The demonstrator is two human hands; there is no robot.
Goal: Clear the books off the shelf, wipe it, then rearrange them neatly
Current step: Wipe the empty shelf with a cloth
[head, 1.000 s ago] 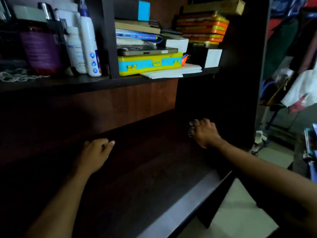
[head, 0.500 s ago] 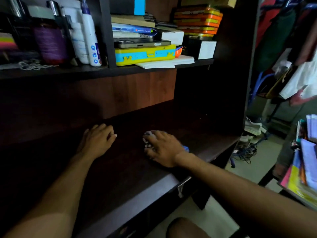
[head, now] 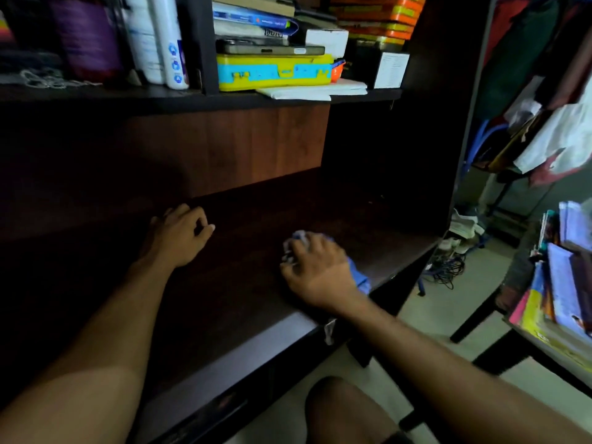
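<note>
Dark shelf [head: 243, 283], cloth [head: 358, 274] under right hand [head: 315, 267]

Your single head camera looked forward and down from close range into the dark shelf [head: 230, 283], with your left hand [head: 179, 235] and right hand [head: 315, 270] reaching in from the bottom edge. The wide lens also caught the upper shelf [head: 198, 97] along the top and the room's floor [head: 448, 302] at right. No second view overlapped it.
</note>
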